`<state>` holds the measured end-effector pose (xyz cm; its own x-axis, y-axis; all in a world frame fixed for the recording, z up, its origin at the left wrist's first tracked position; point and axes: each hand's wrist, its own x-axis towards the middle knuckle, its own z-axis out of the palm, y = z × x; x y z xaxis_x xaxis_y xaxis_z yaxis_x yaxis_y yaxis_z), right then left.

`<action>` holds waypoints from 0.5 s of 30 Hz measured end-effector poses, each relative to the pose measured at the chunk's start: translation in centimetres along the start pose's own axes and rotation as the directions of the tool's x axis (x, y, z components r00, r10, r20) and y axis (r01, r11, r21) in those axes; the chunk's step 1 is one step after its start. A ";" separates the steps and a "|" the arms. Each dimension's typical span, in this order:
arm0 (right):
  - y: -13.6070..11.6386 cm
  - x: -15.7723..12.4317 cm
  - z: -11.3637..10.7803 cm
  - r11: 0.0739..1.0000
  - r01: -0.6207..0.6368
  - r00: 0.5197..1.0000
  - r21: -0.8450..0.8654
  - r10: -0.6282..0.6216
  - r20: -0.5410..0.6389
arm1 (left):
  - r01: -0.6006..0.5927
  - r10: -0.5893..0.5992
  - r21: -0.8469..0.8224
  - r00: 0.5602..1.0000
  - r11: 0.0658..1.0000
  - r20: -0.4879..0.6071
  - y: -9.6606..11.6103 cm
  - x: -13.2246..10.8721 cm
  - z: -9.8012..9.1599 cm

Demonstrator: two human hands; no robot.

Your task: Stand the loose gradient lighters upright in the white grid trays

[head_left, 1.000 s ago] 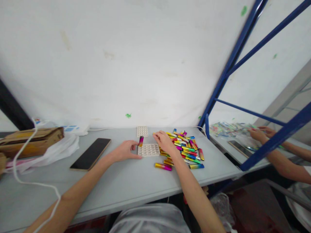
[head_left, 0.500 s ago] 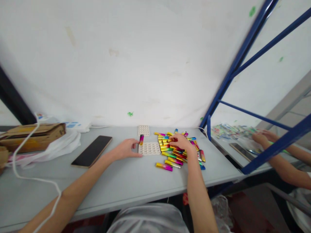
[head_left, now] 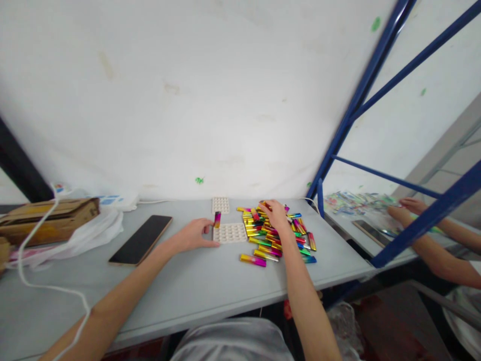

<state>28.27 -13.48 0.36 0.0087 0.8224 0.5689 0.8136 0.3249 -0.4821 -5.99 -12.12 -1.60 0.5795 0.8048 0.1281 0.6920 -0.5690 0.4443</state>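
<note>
Your right hand (head_left: 277, 215) has moved from tray (head_left: 230, 240) to tubes (head_left: 259, 241), three o'clock, grip indiscernible; your left hand (head_left: 192, 234), fingers parted, touches tray's nine o'clock.

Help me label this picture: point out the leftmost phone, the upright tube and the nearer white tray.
Leftmost phone (head_left: 141, 240), head view: middle of its dark screen.
Upright tube (head_left: 217, 220), head view: middle of its side.
Nearer white tray (head_left: 230, 233), head view: middle of its top.

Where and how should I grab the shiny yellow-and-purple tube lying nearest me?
Probably pinch the shiny yellow-and-purple tube across its middle, from above and the near side: it lies flat, lengthwise roughly left to right, with the pile of shiny multicoloured tubes beyond it.
</note>
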 end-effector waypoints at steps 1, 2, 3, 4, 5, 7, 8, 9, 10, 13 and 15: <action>-0.3 0.0 0.1 1.000 -0.006 0.998 0.028 0.008 -0.067 | 0.000 0.000 0.000 1.000 1.000 0.000 0.0 0.0 0.0; -0.7 0.1 0.2 0.998 -0.019 0.992 0.062 0.027 -0.124 | -0.002 0.002 -0.002 1.000 1.000 0.001 0.0 0.0 0.0; -1.1 0.1 0.3 0.993 -0.044 0.984 0.109 0.063 -0.168 | -0.003 0.003 -0.004 1.000 1.000 0.001 0.0 0.0 0.0; -1.5 0.1 0.5 0.981 -0.079 0.975 0.176 0.113 -0.190 | -0.002 0.002 -0.006 1.000 1.000 0.001 0.0 0.0 0.0; -1.9 0.1 0.7 0.956 -0.121 0.966 0.266 0.175 -0.192 | 0.000 0.000 -0.009 1.000 1.000 -0.001 0.1 0.0 0.0; -2.8 0.2 1.3 0.846 -0.201 0.944 0.494 0.302 -0.133 | 0.003 -0.003 -0.011 1.000 1.000 -0.002 0.1 0.0 0.0; -3.3 0.2 1.6 0.762 -0.227 0.934 0.606 0.347 -0.086 | 0.006 -0.006 -0.009 1.000 1.000 -0.001 0.2 0.0 -0.1; -3.8 0.2 1.9 0.673 -0.241 0.927 0.699 0.373 -0.040 | 0.008 -0.008 -0.007 1.000 1.000 0.000 0.2 0.0 -0.1; -4.2 0.2 2.1 0.588 -0.243 0.923 0.771 0.384 -0.001 | 0.007 -0.007 -0.005 1.000 1.000 0.002 0.1 0.0 0.0; -5.5 0.0 2.6 0.392 -0.230 0.929 0.891 0.360 0.082 | -0.003 0.003 0.000 1.000 1.000 0.006 0.0 0.0 0.0; -6.3 -0.3 2.8 0.305 -0.251 0.939 0.919 0.306 0.155 | -0.010 0.010 0.002 1.000 1.000 0.003 0.0 0.0 0.0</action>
<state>21.51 -14.45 1.33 0.1668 0.9444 0.2834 -0.2882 0.3216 -0.9019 -6.01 -12.15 -1.64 0.5878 0.7985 0.1300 0.6870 -0.5775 0.4411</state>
